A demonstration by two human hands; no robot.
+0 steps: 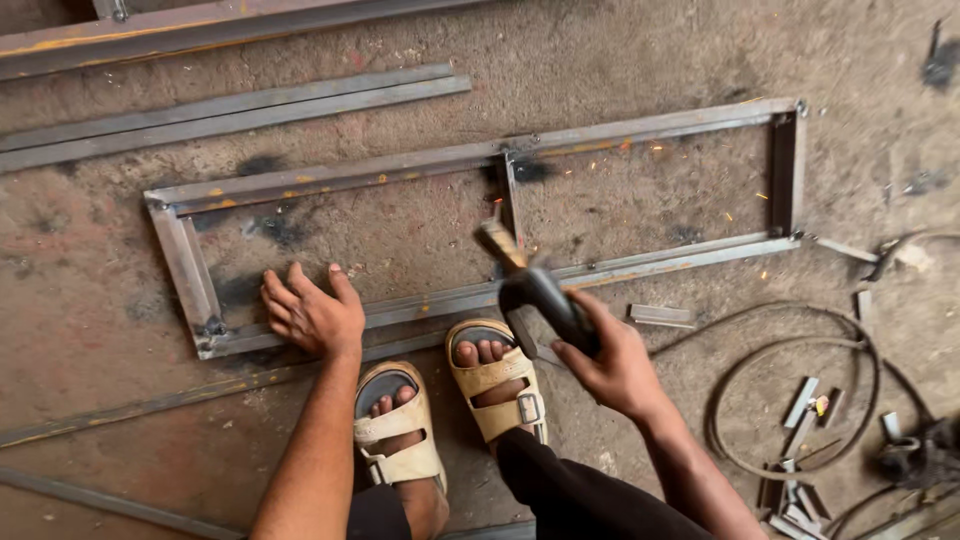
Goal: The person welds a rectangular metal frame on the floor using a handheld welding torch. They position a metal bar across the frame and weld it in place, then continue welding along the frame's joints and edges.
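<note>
A rectangular steel angle frame [330,180] with a middle cross bar lies flat on the dirt floor. My left hand [312,312] rests palm down on the frame's near rail, fingers spread. My right hand [610,365] grips the dark handle of a welding electrode holder [535,290], whose tip points at the cross bar close to the near rail. Small orange sparks are scattered across the frame's right half. My two feet in tan sandals [490,385] stand just in front of the near rail.
Long steel bars [230,105] lie beyond the frame, and another bar [150,405] lies near my left foot. A black cable [790,345] coils at right beside several short metal offcuts [800,400]. One offcut [660,315] lies by the near rail.
</note>
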